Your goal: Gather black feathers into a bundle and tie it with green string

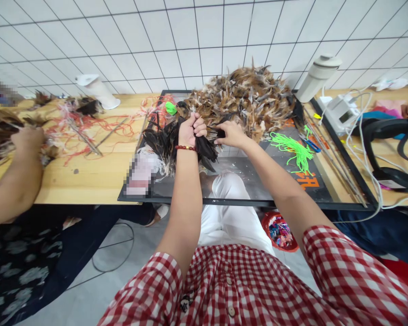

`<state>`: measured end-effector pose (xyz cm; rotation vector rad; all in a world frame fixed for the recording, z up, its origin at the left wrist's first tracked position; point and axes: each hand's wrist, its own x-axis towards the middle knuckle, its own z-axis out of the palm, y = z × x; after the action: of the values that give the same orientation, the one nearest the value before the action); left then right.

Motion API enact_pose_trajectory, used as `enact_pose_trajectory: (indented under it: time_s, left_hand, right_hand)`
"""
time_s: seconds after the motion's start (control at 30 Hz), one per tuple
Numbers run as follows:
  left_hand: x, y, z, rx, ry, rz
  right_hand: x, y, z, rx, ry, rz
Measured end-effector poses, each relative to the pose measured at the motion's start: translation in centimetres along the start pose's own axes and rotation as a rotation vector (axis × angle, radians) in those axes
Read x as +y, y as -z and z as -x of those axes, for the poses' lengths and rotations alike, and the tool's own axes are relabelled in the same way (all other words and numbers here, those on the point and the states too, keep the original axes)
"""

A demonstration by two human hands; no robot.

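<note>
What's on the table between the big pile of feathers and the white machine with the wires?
In the head view, a tall white bottle stands between the feather pile and the white machine, at the black tray's corner.

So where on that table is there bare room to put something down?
Bare wood lies between the red threads and the near edge. The dark glass sheet is free before the neon-green cords. It is crowded around the brown feather heap.
</note>
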<state>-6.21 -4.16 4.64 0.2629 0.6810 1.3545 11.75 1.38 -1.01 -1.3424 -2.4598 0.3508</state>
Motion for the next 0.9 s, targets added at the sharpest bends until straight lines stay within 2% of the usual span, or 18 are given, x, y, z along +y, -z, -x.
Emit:
enact_pose_trajectory:
  time_s: [0.07, 0.13, 0.27, 0.33, 0.43, 0.53, 0.6, 0.8, 0.9]
  left_hand:
    - [-0.2, -0.3, -0.1, 0.014, 0.014, -0.036]
    - [-0.5, -0.6, -0.1, 0.024, -0.002, -0.069]
    - [-1.0, -1.2, -0.2, 0.042, -0.102, -0.134]
    - [-1.4, -1.3, -0.4, 0.071, -0.15, -0.176]
    - [-2.1, -1.5, -0.8, 0.126, -0.226, -0.22]
    - [-2.8, -1.7, -1.1, 0.154, -0.304, -0.239]
    - [-3.1, -1.8, -1.1, 0.162, -0.349, -0.241]
    - [-3.2, -1.7, -1.4, 0.192, -0.434, -0.248]
    - [-3.1, -1.4, -2.0, 0.22, -0.499, -0.22]
  right_hand:
    - [-0.3, 0.1, 0.2, -0.018, -0.014, 0.063]
    - [-0.1, 0.5, 0.0, 0.039, -0.075, 0.018]
    - [0.6, 1.6, -0.6, 0.235, -0.219, -0.228]
    - [0.6, 1.9, -0.7, 0.299, -0.224, -0.388]
    - [0.2, 2.0, -0.7, 0.327, -0.189, -0.662]
    - [-0.3, 1.8, -0.6, 0.302, -0.132, -0.867]
    - [-0.5, 1.8, -0.5, 0.261, -0.086, -0.909]
    - [-0.6, 3.0, 0.1, 0.004, -0.016, -0.789]
    - [0.3, 4.2, 0.3, -0.029, -0.01, -0.755]
